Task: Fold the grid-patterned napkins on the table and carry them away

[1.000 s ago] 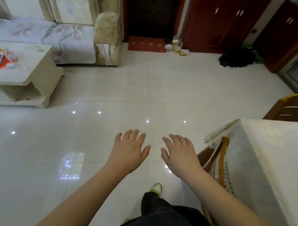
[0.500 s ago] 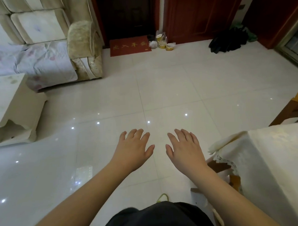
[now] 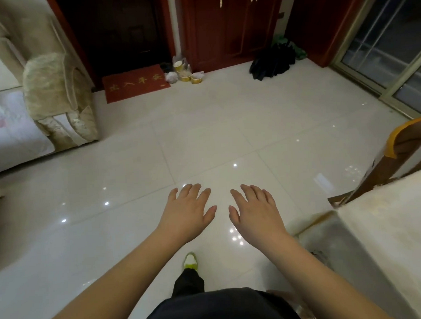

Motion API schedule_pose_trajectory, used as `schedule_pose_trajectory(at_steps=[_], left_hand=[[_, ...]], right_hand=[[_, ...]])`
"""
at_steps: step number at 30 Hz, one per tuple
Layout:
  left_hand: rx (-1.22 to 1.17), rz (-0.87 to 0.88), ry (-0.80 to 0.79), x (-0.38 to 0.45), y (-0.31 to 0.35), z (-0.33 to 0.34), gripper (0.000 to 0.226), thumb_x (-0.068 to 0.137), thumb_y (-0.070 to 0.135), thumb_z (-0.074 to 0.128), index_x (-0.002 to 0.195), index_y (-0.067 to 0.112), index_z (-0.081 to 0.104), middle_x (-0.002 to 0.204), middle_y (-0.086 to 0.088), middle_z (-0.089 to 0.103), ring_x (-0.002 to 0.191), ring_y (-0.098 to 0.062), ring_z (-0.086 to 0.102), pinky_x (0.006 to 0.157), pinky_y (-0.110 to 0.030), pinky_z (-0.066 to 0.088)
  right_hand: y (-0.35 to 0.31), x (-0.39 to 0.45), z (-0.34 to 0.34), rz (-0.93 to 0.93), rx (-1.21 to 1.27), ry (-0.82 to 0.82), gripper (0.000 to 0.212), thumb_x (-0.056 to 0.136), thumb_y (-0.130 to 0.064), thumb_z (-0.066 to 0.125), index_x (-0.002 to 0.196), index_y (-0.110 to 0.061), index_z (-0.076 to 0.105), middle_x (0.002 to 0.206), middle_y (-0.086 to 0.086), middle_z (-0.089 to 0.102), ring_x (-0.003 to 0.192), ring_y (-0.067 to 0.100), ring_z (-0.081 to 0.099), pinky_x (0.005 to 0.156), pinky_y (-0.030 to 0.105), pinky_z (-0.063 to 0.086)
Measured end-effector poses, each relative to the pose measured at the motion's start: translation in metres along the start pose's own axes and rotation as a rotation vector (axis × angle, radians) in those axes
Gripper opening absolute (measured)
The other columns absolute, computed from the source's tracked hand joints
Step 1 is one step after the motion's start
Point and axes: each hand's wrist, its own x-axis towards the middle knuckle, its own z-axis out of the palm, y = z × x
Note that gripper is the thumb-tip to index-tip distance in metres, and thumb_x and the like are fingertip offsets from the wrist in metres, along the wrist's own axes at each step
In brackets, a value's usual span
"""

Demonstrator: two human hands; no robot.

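My left hand [image 3: 186,212] and my right hand [image 3: 255,211] are stretched out side by side, palms down, over the glossy tiled floor, fingers spread and holding nothing. A table [image 3: 383,225] under a pale cream cloth juts in at the lower right, just right of my right forearm. No grid-patterned napkin shows anywhere in view; only the near corner of the tabletop is visible.
A wooden chair [image 3: 402,150] stands behind the table at the right edge. A beige sofa [image 3: 57,98] sits at the left. Ahead lie a red doormat [image 3: 135,83], several small cups [image 3: 188,75], a dark bundle [image 3: 273,61] and a sliding glass door [image 3: 389,50].
The view has swung to the right: the sofa and low side table slid left, the glass door came into sight, and the table corner moved nearer. Both hands stay spread and empty.
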Motion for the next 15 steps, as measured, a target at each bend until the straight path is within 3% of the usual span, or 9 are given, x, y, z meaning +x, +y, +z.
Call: schedule_pose_trajectory(at_steps=[9, 15], left_hand=[[0.012, 0.166, 0.038, 0.123, -0.062, -0.036, 0.083, 0.084, 0.061, -0.001, 0.146, 0.023, 0.039, 0.151, -0.004, 0.041, 0.14, -0.023, 0.035, 0.113, -0.049, 0.026], [-0.043, 0.278, 0.018, 0.199, -0.057, -0.045, 0.083, 0.084, 0.062, 0.002, 0.145, 0.023, 0.042, 0.149, -0.004, 0.044, 0.139, -0.023, 0.038, 0.112, -0.047, 0.027]], right_hand=[[-0.01, 0.111, -0.013, 0.17, -0.009, -0.05, 0.054, 0.088, -0.042, 0.032, 0.117, -0.016, 0.069, 0.118, 0.01, 0.068, 0.108, 0.031, 0.065, 0.092, 0.047, 0.051], [0.021, 0.145, -0.015, 0.307, -0.005, -0.08, 0.054, 0.088, -0.042, 0.033, 0.119, -0.016, 0.068, 0.119, 0.01, 0.068, 0.109, 0.031, 0.064, 0.093, 0.048, 0.05]])
